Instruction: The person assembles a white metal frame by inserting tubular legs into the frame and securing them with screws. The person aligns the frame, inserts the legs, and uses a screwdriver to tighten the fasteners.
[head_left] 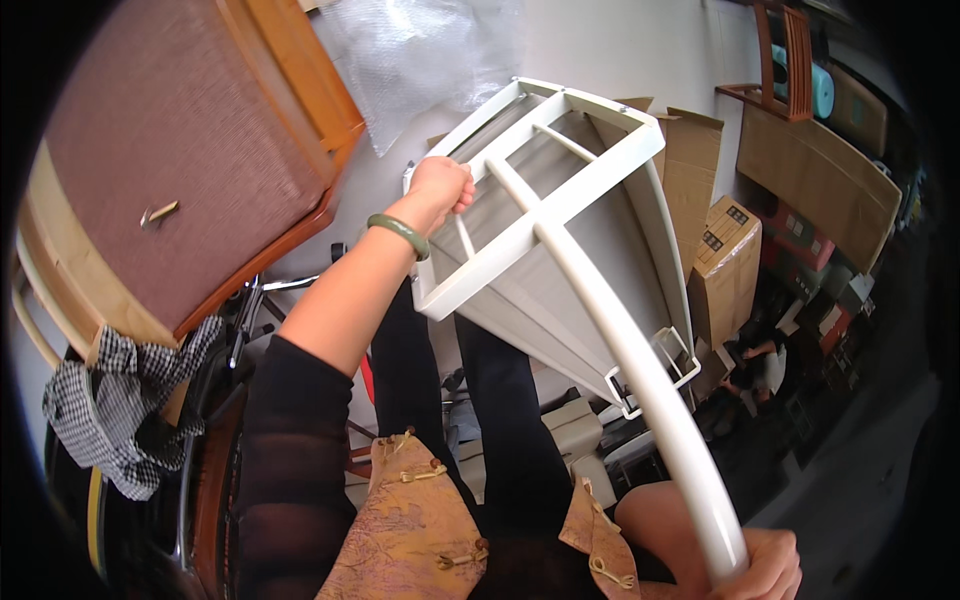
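Between my hands, the white metal frame (pixel 560 215) hangs tilted: left hand (pixel 440 187) clamps its crossbar, right hand (pixel 765 570) grips the curved leg, steadying its weight.

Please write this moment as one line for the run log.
left hand: grips white metal frame at crossbar | right hand: grips the frame's long white tube | frame: held up, tilted | nearby: wooden chair, cardboard boxes

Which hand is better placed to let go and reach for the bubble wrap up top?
Left, probably. The left hand grips the white metal frame at its far end, just below the bubble wrap. The right hand clasps the frame's long tube, farthest from it.
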`<action>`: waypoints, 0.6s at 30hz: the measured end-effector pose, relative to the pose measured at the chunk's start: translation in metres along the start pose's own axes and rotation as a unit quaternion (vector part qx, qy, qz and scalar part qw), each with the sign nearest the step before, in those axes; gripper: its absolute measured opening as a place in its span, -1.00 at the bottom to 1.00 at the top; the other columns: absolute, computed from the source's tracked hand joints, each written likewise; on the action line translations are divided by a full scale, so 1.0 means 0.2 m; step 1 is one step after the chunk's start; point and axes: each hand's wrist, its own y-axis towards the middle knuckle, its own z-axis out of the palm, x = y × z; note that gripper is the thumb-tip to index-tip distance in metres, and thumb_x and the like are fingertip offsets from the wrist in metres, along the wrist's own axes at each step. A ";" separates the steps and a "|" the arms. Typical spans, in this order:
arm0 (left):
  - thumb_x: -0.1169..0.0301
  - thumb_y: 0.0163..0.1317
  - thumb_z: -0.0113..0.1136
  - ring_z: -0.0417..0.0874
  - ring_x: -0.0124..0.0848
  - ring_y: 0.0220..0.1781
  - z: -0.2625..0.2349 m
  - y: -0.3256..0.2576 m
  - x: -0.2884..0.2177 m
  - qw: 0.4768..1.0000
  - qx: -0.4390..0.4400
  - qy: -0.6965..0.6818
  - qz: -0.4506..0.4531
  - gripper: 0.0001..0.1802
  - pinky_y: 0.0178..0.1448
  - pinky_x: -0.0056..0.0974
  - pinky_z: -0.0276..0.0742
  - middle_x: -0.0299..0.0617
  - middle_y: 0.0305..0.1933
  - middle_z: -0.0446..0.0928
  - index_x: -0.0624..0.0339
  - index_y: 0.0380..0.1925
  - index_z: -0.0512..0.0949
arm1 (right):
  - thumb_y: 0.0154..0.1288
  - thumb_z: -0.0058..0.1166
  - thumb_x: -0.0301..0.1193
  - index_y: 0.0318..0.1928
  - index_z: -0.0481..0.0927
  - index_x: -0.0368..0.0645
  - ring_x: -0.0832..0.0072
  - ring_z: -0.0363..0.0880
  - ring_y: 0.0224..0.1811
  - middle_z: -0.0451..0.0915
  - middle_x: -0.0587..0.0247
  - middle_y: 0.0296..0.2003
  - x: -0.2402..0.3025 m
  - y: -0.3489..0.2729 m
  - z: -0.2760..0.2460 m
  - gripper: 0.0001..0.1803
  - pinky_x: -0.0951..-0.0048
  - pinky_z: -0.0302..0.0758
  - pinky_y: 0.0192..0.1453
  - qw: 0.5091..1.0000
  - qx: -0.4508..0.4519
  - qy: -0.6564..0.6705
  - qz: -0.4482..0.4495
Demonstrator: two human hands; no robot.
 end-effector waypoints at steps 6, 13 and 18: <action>0.44 0.09 0.23 0.55 -0.35 -0.12 -0.26 -0.32 0.32 0.946 -0.226 0.106 0.208 -0.71 -0.02 -0.31 0.47 -0.19 -0.15 0.53 0.25 -0.16 0.50 | 0.19 0.07 -0.30 -0.54 0.31 0.06 0.78 0.31 -0.73 0.35 0.60 -0.76 0.11 0.00 0.00 -0.76 0.70 0.25 -0.45 0.996 -0.019 -0.074 0.050; 0.31 0.12 0.21 0.65 -0.22 -0.16 -0.25 -0.88 0.98 0.968 -0.185 0.113 0.126 -0.70 0.00 -0.20 0.53 -0.04 -0.25 0.62 0.24 -0.18 0.52 | 0.21 -0.05 -0.43 -0.47 0.22 -0.06 0.54 0.23 -0.70 0.32 0.38 -0.69 0.18 0.01 0.02 -0.81 0.53 0.24 -0.50 0.995 -0.014 -0.068 0.069; 0.29 0.13 0.18 0.65 -0.23 -0.19 -0.23 -1.28 1.19 0.977 -0.073 0.179 0.091 -0.73 -0.03 -0.22 0.53 -0.08 -0.29 0.62 0.24 -0.24 0.54 | 0.14 -0.06 -0.55 -0.49 0.19 -0.13 0.49 0.22 -0.63 0.28 0.26 -0.66 0.20 -0.02 0.07 -0.80 0.49 0.23 -0.49 0.983 -0.112 -0.067 0.126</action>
